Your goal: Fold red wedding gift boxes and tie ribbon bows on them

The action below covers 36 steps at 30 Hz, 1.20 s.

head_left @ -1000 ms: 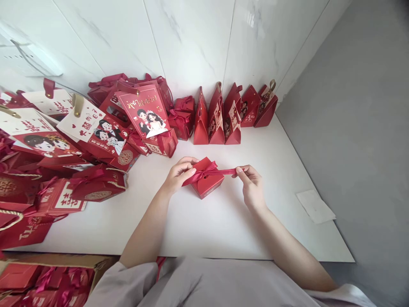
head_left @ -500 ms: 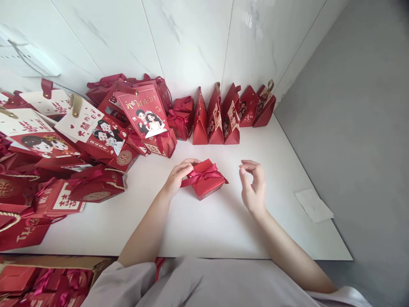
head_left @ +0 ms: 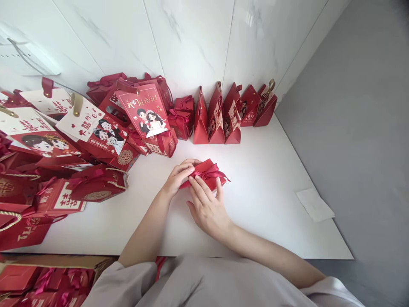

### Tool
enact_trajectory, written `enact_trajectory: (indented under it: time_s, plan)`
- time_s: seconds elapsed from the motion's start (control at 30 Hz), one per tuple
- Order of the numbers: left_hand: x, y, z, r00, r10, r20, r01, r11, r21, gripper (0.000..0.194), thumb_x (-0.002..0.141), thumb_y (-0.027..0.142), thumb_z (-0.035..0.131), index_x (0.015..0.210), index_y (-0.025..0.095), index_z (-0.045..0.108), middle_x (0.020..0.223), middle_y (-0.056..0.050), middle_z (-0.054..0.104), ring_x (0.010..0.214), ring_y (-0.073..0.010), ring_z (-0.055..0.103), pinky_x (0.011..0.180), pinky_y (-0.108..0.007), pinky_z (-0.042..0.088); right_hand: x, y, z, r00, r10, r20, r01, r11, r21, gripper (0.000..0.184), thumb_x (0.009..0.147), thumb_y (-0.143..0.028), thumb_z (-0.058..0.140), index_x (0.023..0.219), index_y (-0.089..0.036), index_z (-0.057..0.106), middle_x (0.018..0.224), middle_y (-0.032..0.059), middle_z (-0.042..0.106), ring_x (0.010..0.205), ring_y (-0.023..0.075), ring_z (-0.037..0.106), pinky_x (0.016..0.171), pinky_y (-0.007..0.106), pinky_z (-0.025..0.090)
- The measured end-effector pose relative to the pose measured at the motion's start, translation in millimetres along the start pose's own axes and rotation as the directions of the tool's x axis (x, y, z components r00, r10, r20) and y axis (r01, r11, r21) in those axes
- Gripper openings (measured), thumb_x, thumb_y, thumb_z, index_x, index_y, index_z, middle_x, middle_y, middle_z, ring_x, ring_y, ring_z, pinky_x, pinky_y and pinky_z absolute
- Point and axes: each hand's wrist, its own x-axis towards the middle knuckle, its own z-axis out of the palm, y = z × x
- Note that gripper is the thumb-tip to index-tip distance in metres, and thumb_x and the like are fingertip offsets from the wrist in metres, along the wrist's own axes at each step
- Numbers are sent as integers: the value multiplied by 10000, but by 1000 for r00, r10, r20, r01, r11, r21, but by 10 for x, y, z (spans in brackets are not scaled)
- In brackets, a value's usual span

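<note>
A small red gift box (head_left: 206, 165) tied with a crimson ribbon bow (head_left: 211, 172) rests on the white table in front of me. My left hand (head_left: 179, 175) grips the box at its left side, thumb on top and fingers behind. Across the front of the box lies my right hand (head_left: 207, 207), fingers stretched out and their tips touching the ribbon near my left thumb. The right hand covers much of the box's front face, and one ribbon tail pokes out below the left hand.
Red and white wedding gift boxes (head_left: 96, 128) crowd the left of the table (head_left: 262, 179). Several upright red boxes (head_left: 216, 123) line the tiled wall. White paper (head_left: 315, 204) lies by the right edge. A carton (head_left: 105, 262) of red boxes stands at lower left.
My right hand has swung left from beside the box and come down over its front, with its curled fingers now stretched out. The left hand and the box have stayed in place.
</note>
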Motion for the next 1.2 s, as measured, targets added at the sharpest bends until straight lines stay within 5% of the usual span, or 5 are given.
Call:
enact_trajectory:
  time_s: [0.47,0.63,0.8,1.0,1.2]
  plan:
    - [42,-14,102,998,-10,-70,10,1000,-10,239,917,350,569,804,156,650,1199,-90,654,1193,-240,570,1049,-333,417,-39,298,-124,958,-135,-252,225,899,376,214,897,-134,584,1074,-230,657,1079,27,755,1083,199,686,1227,547,271]
    - [-35,139,30,964,72,-254,-38,990,135,333,833,431,692,1055,219,564,1196,-63,623,1074,-215,602,925,-318,448,28,532,-315,967,-30,-254,159,850,502,166,909,-203,561,1013,-261,676,1123,55,716,1100,228,662,972,443,540]
    - [-340,353,-8,946,-15,-323,159,891,425,464,942,589,464,765,179,590,807,-38,603,804,-179,540,741,-289,396,231,872,-474,975,222,15,-178,735,655,161,986,-286,512,1095,-246,623,1262,105,627,1206,248,586,1025,460,484]
    - [-577,403,40,958,-240,-154,284,853,438,468,904,591,542,697,172,542,676,8,481,663,-138,415,636,-274,306,464,1180,-451,916,144,374,-382,596,706,221,991,-413,522,936,-227,629,1307,78,595,1257,234,550,1105,465,387]
    - [-577,326,53,957,-252,-143,287,891,352,392,878,536,613,743,168,613,757,-12,573,762,-160,507,712,-268,373,499,1237,-324,905,17,425,-387,452,804,214,914,-405,652,1020,-229,595,1363,86,563,1337,233,495,1121,476,370]
